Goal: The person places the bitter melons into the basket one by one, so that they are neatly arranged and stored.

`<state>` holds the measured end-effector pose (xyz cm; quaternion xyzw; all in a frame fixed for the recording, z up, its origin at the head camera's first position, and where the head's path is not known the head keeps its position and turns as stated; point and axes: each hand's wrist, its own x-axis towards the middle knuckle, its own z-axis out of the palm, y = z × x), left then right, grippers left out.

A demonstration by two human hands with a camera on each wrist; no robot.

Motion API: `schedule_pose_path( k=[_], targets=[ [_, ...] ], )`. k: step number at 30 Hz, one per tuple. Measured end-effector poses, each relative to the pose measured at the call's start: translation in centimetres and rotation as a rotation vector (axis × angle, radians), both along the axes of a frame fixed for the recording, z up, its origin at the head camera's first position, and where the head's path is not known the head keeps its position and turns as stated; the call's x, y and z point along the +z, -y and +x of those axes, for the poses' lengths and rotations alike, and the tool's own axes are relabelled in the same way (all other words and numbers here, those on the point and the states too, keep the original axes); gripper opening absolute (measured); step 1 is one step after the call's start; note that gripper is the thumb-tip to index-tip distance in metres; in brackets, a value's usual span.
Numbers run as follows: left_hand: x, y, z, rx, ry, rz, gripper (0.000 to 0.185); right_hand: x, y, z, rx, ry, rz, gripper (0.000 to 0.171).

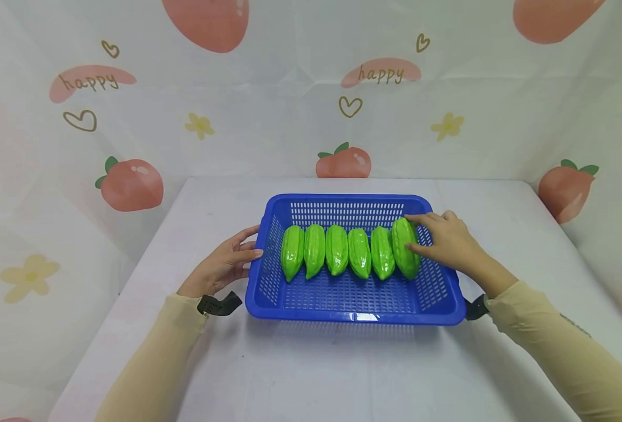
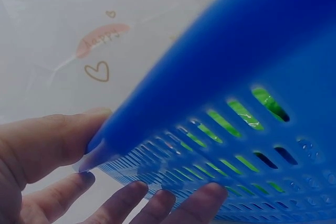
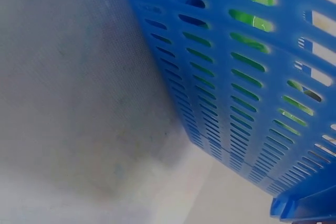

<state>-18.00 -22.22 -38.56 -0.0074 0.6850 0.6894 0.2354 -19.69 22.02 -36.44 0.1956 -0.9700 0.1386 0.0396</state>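
A blue slotted basket (image 1: 353,318) stands on a white table (image 1: 311,375) and holds several green bitter gourds (image 1: 337,251) in a row. My right hand (image 1: 421,234) reaches over the right rim; its straight index finger and thumb rest on the rightmost gourd (image 1: 402,261). My left hand (image 1: 245,246) lies against the basket's left side. In the left wrist view the left hand's thumb (image 2: 47,140) touches the rim of the basket (image 2: 252,77) and the fingers (image 2: 157,205) lie on the wall below. The right wrist view shows only the basket wall (image 3: 220,77), green behind its slots, and no hand.
A backdrop cloth printed with peaches (image 1: 132,184) and hearts hangs close behind and to both sides of the table. Bare tabletop (image 3: 79,77) lies in front of the basket and to its right. Black wrist straps (image 1: 218,305) sit on both sleeves.
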Motion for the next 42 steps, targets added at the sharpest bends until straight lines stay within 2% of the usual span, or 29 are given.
schedule_pose_path(
  k=[19,36,42],
  targets=[
    [0.04,-0.02,-0.04,-0.004,-0.007,-0.012,0.076,0.07,0.31,-0.21,-0.035,0.006,0.073,0.06],
    [0.05,0.0,0.06,-0.008,-0.01,0.006,0.075,-0.15,0.41,-0.38,-0.044,0.0,0.039,0.049],
    [0.01,0.01,0.07,-0.007,-0.011,0.013,0.075,-0.3,0.47,-0.4,-0.056,0.006,-0.005,0.042]
  ],
)
